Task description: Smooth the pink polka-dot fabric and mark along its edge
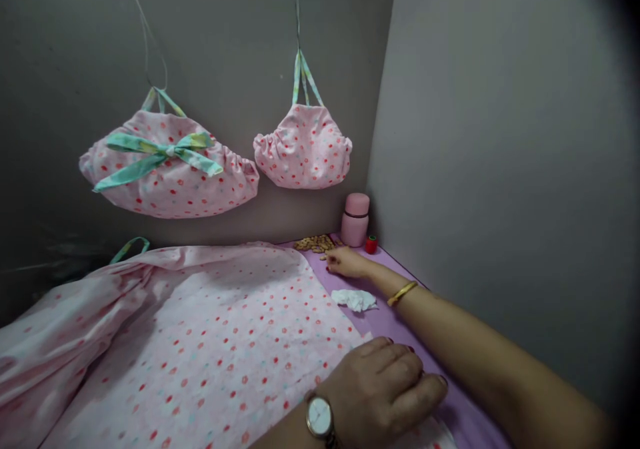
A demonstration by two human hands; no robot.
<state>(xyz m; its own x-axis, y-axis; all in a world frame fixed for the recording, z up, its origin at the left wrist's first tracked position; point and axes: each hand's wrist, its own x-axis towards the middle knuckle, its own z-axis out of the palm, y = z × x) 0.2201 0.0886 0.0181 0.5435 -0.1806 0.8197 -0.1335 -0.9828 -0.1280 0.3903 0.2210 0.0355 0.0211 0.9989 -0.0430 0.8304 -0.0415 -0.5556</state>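
Note:
My left hand (383, 389), with a watch on the wrist, is in the foreground over the right edge of a pink spotted cloth (240, 356). Its fingers are bent and close together, and what lies under them is hidden. Farther off, my right hand (346, 262), below a gold bangle (403, 293), reaches to a small heap of peanuts (314, 243) at the back of the purple surface (325, 277). Those fingers are curled in, with a single peanut (323, 258) at their tips; whether they grip it is unclear.
A pink flask (355, 221) and a small red container (371, 244) stand in the back corner. Crumpled white tissue (355, 300) lies between my hands. Two spotted cloth pieces, one with a green bow (169, 150), the other plain-fronted (305, 148), hang before the grey wall (225, 36).

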